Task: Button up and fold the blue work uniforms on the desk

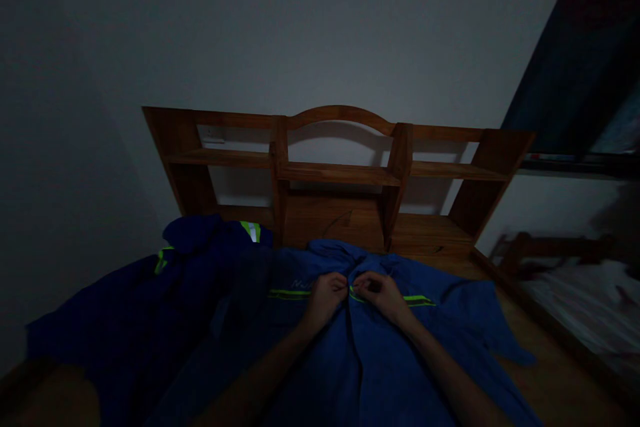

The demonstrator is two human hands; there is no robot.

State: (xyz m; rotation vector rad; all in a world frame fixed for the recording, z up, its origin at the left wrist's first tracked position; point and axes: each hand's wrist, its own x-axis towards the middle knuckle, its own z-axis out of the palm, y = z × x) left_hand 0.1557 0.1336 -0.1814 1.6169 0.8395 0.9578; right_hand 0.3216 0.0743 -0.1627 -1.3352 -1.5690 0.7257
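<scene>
A blue work jacket (400, 333) with yellow-green stripes lies spread out, collar toward the wooden headboard. Along its front opening, at stripe height, both my hands meet. My left hand (329, 292) pinches the edge of the front on the left side. Just across from it, my right hand (376, 290) has its thumb and fingers pressed together on the other edge. Whether a button or snap sits between the fingertips is too dark and small to tell. Below my hands the front edges run down as a dark line.
A darker blue garment (180, 287) with reflective bands lies heaped at the left. Behind stands a wooden headboard shelf (340, 177) against the wall. Right of the jacket runs a wooden bed edge (545, 327), with pale bedding (585, 307) beyond it and a dark curtain (565, 60) above.
</scene>
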